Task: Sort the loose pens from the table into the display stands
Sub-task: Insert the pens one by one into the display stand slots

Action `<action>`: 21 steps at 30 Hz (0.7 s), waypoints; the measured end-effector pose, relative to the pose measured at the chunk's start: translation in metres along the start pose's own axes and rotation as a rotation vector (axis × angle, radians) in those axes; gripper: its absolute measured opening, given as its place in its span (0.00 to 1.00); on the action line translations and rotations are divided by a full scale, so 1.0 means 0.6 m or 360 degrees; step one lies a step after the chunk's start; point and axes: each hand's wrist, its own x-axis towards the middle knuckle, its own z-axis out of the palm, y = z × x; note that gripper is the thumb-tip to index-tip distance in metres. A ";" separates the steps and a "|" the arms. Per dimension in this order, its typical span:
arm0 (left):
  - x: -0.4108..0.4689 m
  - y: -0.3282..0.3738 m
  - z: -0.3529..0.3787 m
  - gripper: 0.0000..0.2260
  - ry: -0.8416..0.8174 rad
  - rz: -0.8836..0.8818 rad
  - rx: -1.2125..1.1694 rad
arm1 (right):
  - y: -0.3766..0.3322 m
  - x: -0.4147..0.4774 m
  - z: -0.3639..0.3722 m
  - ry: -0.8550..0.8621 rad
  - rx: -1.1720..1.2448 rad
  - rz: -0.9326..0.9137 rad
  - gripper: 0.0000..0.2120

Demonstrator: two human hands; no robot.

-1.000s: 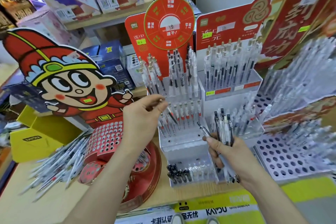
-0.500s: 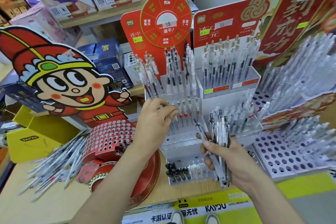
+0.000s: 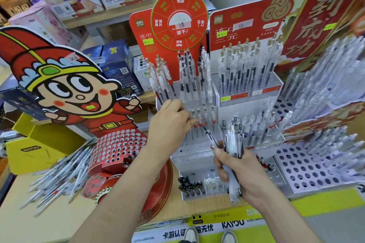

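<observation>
My right hand (image 3: 240,171) grips a bundle of clear pens (image 3: 233,140) upright in front of the clear tiered stand (image 3: 197,156); one pen of the bundle sticks out to the upper left. My left hand (image 3: 169,124) reaches into the stand's middle tier, its fingertips among the red-banded pens (image 3: 201,122) there. From behind the hand I cannot see whether it pinches one. A heap of loose pens (image 3: 59,173) lies on the wooden table (image 3: 29,223) at the left. The stand's bottom tier holds a few black-capped pens (image 3: 189,185).
A second clear stand (image 3: 248,92) full of pens is behind right. A white perforated stand (image 3: 308,167) is at the right, and a red holed stand (image 3: 118,148) under a cartoon cutout (image 3: 65,89) at the left. A yellow box (image 3: 31,150) stands far left.
My left hand, pinching a pen one second ago, has come down and right to the stand's middle tier. My right hand with the bundle has risen slightly toward the stand.
</observation>
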 end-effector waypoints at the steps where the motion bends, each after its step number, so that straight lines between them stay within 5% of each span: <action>1: -0.003 -0.004 0.003 0.10 0.0010 -0.0006 -0.0054 | 0.000 0.000 0.000 -0.0011 -0.0014 -0.0006 0.15; 9: -0.022 0.014 -0.010 0.13 0.0259 -0.0130 -0.0453 | -0.015 -0.007 0.007 -0.0061 -0.0361 0.0034 0.18; 15: -0.025 0.083 -0.052 0.14 -0.0630 -0.0718 -0.1711 | -0.030 -0.009 0.015 -0.0121 -0.0717 -0.0061 0.14; 18: -0.023 0.081 -0.051 0.03 -0.0527 -0.0885 -0.1993 | -0.033 -0.012 0.015 -0.0117 -0.0835 -0.0108 0.14; 21: -0.031 0.076 -0.043 0.03 -0.0433 -0.0914 -0.1974 | -0.037 -0.015 0.008 -0.0165 -0.0896 -0.0140 0.14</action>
